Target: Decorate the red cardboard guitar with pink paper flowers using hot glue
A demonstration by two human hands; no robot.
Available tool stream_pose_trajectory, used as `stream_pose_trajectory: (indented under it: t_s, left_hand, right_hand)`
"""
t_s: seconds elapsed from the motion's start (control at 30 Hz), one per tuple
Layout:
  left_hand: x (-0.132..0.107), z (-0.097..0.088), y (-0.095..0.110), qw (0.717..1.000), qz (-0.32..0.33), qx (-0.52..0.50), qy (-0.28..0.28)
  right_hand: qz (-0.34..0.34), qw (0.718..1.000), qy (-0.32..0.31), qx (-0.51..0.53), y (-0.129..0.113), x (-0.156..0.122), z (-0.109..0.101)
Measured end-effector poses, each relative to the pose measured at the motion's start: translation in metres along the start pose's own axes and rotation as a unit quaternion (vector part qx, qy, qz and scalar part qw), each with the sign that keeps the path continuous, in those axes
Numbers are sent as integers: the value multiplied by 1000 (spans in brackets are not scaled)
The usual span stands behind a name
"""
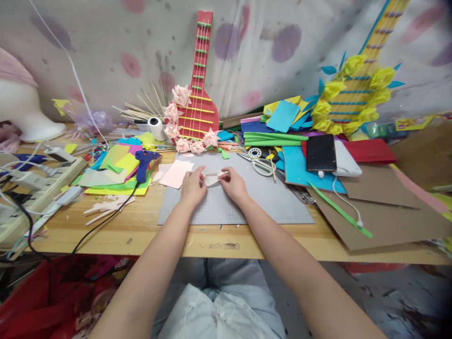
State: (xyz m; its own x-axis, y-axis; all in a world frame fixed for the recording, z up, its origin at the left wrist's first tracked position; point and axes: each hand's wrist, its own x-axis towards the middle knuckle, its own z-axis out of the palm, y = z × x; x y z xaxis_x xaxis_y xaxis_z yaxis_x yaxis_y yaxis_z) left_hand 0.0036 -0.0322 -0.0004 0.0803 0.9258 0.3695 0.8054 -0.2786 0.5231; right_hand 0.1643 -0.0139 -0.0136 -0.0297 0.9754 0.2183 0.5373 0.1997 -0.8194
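Note:
My left hand (192, 185) and my right hand (233, 184) meet over a grey cutting mat (275, 202) on the wooden table. Both pinch a small pale pink strip of paper (213, 173) between fingers and thumbs, one hand at each end. A pale pink sheet (176, 173) lies flat on the mat just left of my left hand. Behind it stands a red paper guitar (199, 94) with pink paper flowers (176, 115) round its body.
A blue glue gun (143, 163) lies left of the mat on coloured paper. Scissors (260, 165), a black phone (320, 152) on a charger cable and brown cardboard (381, 212) sit to the right. A yellow-flowered guitar (356, 94) leans at back right. A power strip (38, 183) is far left.

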Motion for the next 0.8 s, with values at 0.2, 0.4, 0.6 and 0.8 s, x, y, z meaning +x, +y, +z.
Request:
stream_pose_trajectory:
  t_s: [0.2, 0.4, 0.6, 0.8]
  left_hand:
    - [-1, -1, -1, 999, -29, -27, 15]
    - [-1, -1, 2, 998, -51, -36, -9]
    - [-1, -1, 2, 996, -76, -38, -15]
    - [-2, -1, 3, 996, -80, -42, -15]
  right_hand:
    - [36, 998, 28, 48, -4, 0, -2]
    - [31, 999, 7, 38, -4, -1, -1]
    - [8, 1000, -4, 2, -6, -4, -1]
    - [4, 999, -11, -35, -5, -4, -3]
